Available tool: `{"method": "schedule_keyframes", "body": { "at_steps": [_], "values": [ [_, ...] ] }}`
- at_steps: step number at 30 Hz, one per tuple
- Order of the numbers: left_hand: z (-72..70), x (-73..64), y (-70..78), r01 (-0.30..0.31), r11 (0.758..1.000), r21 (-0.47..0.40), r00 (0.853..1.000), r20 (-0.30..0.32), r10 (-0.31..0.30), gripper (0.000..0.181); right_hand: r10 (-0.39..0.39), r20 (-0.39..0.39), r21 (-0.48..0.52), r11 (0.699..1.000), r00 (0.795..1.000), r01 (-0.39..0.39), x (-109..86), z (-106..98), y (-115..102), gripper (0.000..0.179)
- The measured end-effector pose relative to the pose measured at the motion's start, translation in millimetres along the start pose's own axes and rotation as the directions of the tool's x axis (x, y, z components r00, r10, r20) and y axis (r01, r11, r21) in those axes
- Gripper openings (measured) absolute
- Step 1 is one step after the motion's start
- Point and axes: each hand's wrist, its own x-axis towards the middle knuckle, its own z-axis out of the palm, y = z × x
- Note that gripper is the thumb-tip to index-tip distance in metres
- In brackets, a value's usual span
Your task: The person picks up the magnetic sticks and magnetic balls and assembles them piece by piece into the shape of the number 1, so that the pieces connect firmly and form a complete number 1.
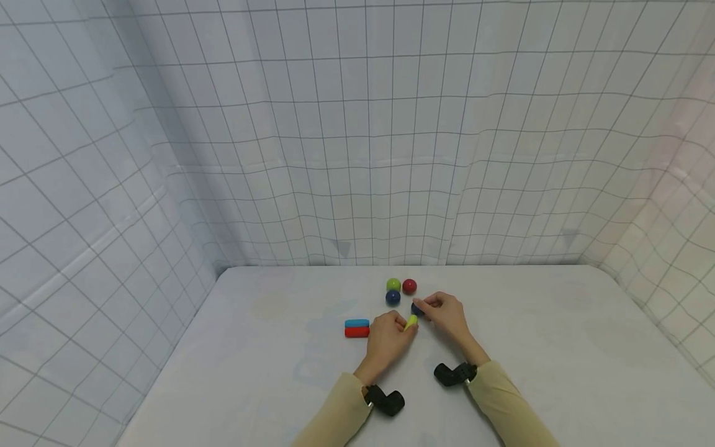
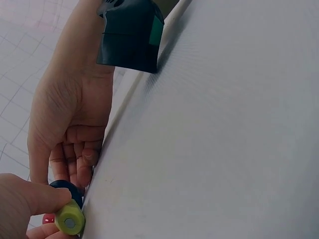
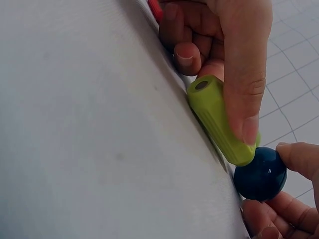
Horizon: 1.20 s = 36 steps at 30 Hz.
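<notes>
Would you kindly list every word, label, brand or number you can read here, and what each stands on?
None can be read: no lettering shows on the yellow-green bar or the held dark blue ball.
Any marking on the black wrist devices is too small to read.

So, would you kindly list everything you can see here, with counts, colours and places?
Yellow-green stick: 1, yellow-green, in the left hand
Held ball: 1, dark blue, in the right hand
Loose ball: 1, dark blue, in front of the green one
Green ball: 1, green, farther back
Red ball: 1, red, right of the green one
Blue stick: 1, light blue, left of the left hand
Red stick: 1, red, on the near side of the blue one
Table: 1, white, beneath these
Gridded cloth: count unclear, whitish with dark lines, behind and at both sides
Wrist cameras: 2, black, one per wrist
Sleeves: 2, beige, on the forearms
Hands: 2, bare, over the table
</notes>
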Motion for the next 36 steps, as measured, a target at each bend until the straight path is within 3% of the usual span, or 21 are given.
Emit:
{"method": "schedule_keyframes", "body": {
  "at_steps": [26,36],
  "values": [
    [2.6,3.6,1.5,0.004,0.999,-0.033,1.0,-0.02,-0.005,0.02,-0.038,-0.049,-0.009,0.999,0.998,0.037,-1.4,4.8,0.1,0.028],
    [3.7,3.2,1.2,0.003,1.0,-0.025,1.0,-0.023,-0.003,0.021,-0.017,-0.061,-0.016,1.0,0.998,0.016,-2.2,5.9,-0.9,0.028]
  ]
}}
